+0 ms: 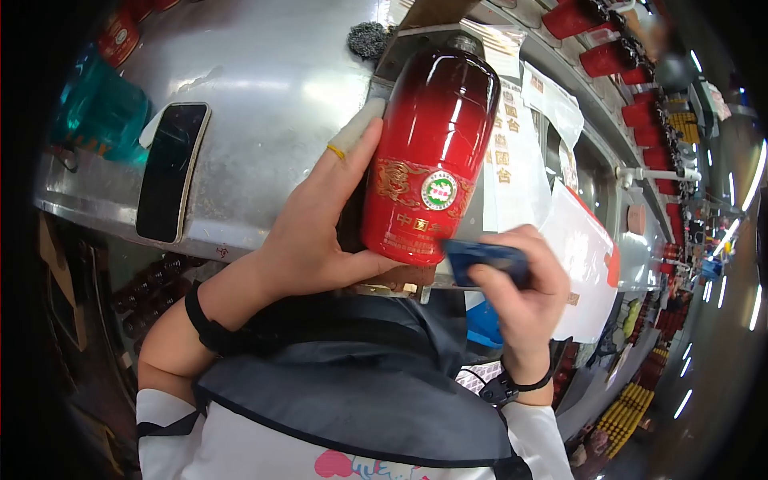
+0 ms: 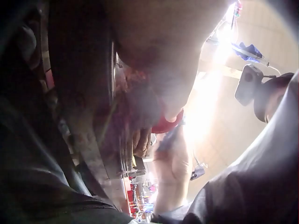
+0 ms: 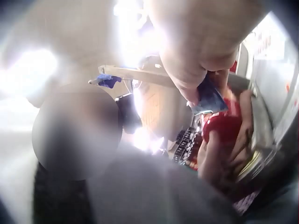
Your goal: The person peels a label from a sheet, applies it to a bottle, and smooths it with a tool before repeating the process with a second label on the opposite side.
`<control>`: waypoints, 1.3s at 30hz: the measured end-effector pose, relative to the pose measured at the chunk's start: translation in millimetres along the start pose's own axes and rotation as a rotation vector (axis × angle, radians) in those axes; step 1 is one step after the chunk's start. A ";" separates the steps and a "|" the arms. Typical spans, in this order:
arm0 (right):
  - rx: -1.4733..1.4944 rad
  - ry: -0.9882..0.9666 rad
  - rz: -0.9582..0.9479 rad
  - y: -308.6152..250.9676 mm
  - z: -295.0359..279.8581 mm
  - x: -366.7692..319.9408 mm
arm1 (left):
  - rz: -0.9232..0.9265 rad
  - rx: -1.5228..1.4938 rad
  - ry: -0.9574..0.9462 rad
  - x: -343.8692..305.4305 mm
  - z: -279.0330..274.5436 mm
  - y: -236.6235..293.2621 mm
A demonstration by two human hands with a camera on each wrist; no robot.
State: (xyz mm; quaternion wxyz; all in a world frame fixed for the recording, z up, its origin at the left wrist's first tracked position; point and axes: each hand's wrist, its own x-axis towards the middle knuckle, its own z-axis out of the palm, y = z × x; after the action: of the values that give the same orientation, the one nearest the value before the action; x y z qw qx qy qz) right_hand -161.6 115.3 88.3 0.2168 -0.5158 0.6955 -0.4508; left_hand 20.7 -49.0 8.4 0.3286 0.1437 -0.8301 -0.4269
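Note:
A glossy bottle (image 1: 428, 136), dark at the neck and red below, lies tilted with gold print and a round green-white emblem facing up. The left hand (image 1: 312, 216) grips its left side and base, thumb along the bottom edge; one finger wears a white cover held by a yellow band. Between thumb and fingers the right hand (image 1: 528, 296) pinches a flat dark-blue piece (image 1: 484, 262), its edge by the bottle's lower right side. In the right wrist view the blue piece (image 3: 210, 98) is beside the red base (image 3: 222, 129). The left wrist view is dim and blurred.
A phone (image 1: 174, 172) and a teal translucent container (image 1: 100, 108) are on the metal table (image 1: 256, 88) at left. A dark scouring pad (image 1: 368, 40) sits near the bottle's neck. Sheets with gold characters (image 1: 512, 152) lie at right, beyond them a row of red bottles (image 1: 604, 58).

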 end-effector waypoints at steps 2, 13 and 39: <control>-0.001 0.059 0.163 14.6 2.3 7.0 | -0.011 0.009 -0.030 -0.7 -2.5 0.8; -0.363 0.129 -0.122 -3.6 -14.6 21.5 | -0.008 -0.002 -0.038 -1.2 -2.5 -0.5; -0.307 -0.324 -0.488 -23.8 -1.4 28.7 | -0.003 0.008 0.041 1.1 -3.4 6.1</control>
State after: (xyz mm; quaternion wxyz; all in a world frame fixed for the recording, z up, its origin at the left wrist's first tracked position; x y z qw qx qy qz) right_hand -161.0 88.2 113.9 0.1300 -0.7588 0.5676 -0.2917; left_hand 22.5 -48.0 15.3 0.3444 0.1548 -0.8247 -0.4211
